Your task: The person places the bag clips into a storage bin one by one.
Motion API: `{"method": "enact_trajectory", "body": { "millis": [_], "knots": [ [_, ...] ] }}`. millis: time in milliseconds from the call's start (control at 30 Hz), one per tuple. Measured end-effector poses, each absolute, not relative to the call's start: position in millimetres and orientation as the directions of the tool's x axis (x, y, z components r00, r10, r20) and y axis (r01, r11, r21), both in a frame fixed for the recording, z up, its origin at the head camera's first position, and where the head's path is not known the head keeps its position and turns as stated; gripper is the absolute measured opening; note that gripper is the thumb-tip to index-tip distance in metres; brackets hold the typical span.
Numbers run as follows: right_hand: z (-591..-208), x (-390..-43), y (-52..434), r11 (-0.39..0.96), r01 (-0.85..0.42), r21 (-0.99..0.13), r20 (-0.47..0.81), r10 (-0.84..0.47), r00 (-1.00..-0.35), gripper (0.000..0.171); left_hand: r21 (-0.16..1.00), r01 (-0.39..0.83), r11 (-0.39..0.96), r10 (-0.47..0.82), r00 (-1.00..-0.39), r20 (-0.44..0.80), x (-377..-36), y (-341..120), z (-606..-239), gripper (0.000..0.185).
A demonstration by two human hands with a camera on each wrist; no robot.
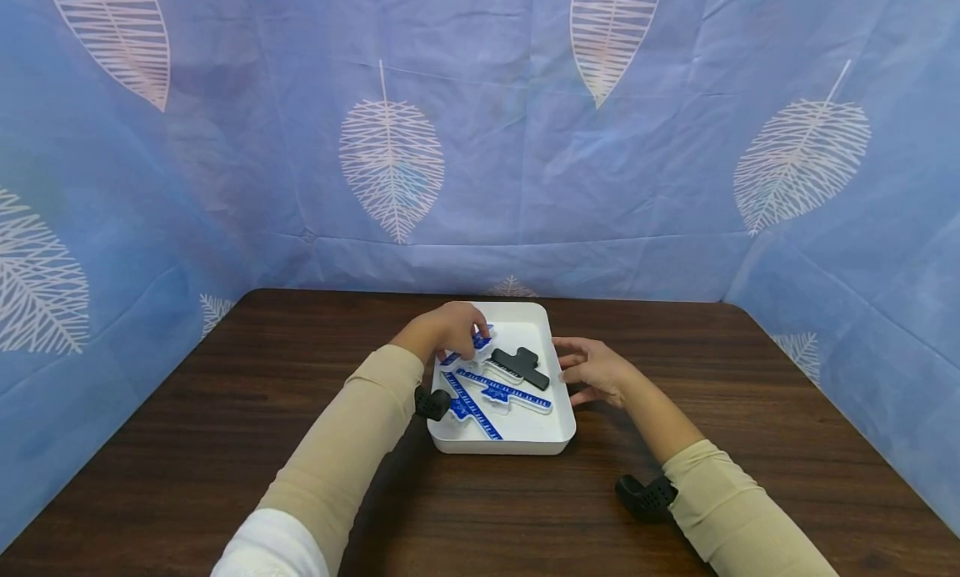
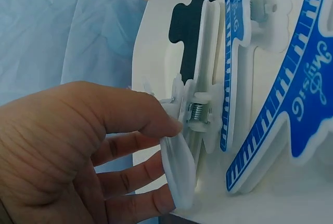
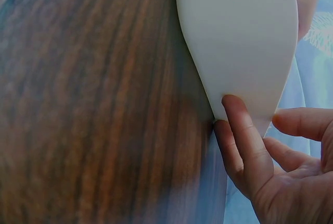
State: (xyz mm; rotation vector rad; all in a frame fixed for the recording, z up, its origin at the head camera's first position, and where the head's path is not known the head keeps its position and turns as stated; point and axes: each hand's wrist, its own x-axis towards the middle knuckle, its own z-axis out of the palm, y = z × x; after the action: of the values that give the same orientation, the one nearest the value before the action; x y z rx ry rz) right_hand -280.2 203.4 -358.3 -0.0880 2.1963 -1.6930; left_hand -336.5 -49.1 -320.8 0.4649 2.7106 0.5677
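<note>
My left hand [image 1: 452, 328] reaches over the far left of a white tray [image 1: 504, 448] and pinches a blue-and-white music page clip [image 2: 178, 169] between thumb and fingers. In the left wrist view its metal spring shows, while its printed face is turned away. Beside it lie two more blue-and-white page clips [image 1: 517, 391] [image 1: 471, 406] with piano-key prints, and a black page clip [image 1: 522, 367] partly over a white one. On the tray's right side, my right hand [image 1: 596, 372] touches the outer wall with extended fingers, the thumb at the rim.
The tray stands on a dark wood-grain table [image 1: 262, 393]. A blue cloth [image 1: 487, 143] with white leaf prints hangs behind the table and along both sides. Each wrist wears a black device [image 1: 647, 498].
</note>
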Motion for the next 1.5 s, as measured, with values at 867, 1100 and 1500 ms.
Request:
{"method": "enact_trajectory", "body": {
  "millis": [867,1100,1500],
  "knots": [
    [-359,-281,204,0.262,0.173,-0.949,-0.245,-0.275,-0.93,0.073,0.451,0.351,0.821,0.433,-0.897,-0.09,-341,-49,-332,0.018],
    [-360,-282,203,0.261,0.163,-0.951,-0.236,-0.278,-0.931,0.073,0.403,0.449,0.797,0.471,-0.881,0.051,-336,-59,-334,0.008],
    [-357,-280,203,0.306,0.137,-0.942,-0.23,-0.293,-0.928,0.07,0.395,0.515,0.761,0.488,-0.855,0.173,-323,-92,-336,0.004]
  ]
}}
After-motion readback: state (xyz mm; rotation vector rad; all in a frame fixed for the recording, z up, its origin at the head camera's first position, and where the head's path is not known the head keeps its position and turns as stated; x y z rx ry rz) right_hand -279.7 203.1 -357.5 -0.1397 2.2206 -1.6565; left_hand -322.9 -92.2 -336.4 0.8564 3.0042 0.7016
